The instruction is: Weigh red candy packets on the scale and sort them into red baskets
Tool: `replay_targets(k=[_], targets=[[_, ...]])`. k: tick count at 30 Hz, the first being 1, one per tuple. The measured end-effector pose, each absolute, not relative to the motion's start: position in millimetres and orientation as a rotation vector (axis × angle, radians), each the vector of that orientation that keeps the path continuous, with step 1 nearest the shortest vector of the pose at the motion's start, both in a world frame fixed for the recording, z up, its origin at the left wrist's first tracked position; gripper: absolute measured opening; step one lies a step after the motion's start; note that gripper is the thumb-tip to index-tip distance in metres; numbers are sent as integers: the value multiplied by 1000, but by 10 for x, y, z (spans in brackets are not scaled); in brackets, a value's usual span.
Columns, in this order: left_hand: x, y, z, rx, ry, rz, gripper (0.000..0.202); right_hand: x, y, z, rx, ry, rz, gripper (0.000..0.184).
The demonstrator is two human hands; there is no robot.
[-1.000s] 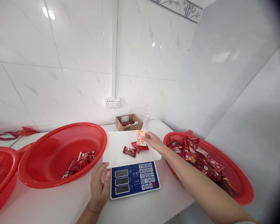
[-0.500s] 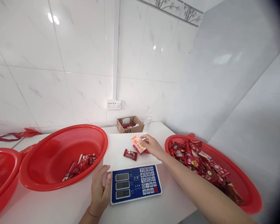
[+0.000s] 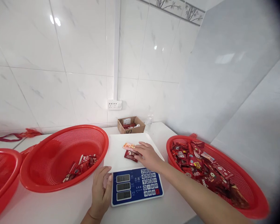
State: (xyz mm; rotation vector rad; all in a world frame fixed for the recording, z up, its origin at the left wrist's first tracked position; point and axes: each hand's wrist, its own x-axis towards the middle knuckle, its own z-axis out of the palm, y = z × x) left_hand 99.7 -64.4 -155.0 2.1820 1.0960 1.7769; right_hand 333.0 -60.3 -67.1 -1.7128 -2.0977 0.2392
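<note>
Head view: right hand [image 3: 148, 155] over the scale [image 3: 137, 186], fingertips at an orange-pink packet [image 3: 128, 146]; whether gripped, cannot tell. Dark-red packet [image 3: 130, 155] on pan, at its 6 o'clock. Left hand [image 3: 101, 186], thumb and fingers wide, by scale's 8 o'clock. Packet-filled basket [image 3: 254, 202], 3 o'clock; carton [image 3: 124, 129], 12.

- Orange-and-pale packet [image 3: 128, 147]: small and thin, lying roughly level, its right end at the fingers of the right hand [image 3: 138, 151].
- Dark red packet [image 3: 130, 155]: pale print, partly covered by that hand, resting on the white plate of the scale.
- Scale [image 3: 137, 190]: on the counter [image 3: 70, 207], blue front panel with three displays and a keypad; left hand [image 3: 100, 188] at its left edge.
</note>
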Motion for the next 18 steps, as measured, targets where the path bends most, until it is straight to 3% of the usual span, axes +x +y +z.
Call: replay_targets(k=[4,8,13,18], targets=[[995,-636,-1565,2162,1118,1767,22,3300,-635,-744,-1765,-2204,377,46],[988,-624,-1575,2167,1131,1752,22,3313,-679,-741,-1743,-2231,425,47],[982,-619,-1570,2198,1132,1753,23,3589,-825,-654,-1728,-2110,324,44],[980,-618,-1566,2216,1143,1769,23,4312,-1046,-605,-2002,-1783,81,40]])
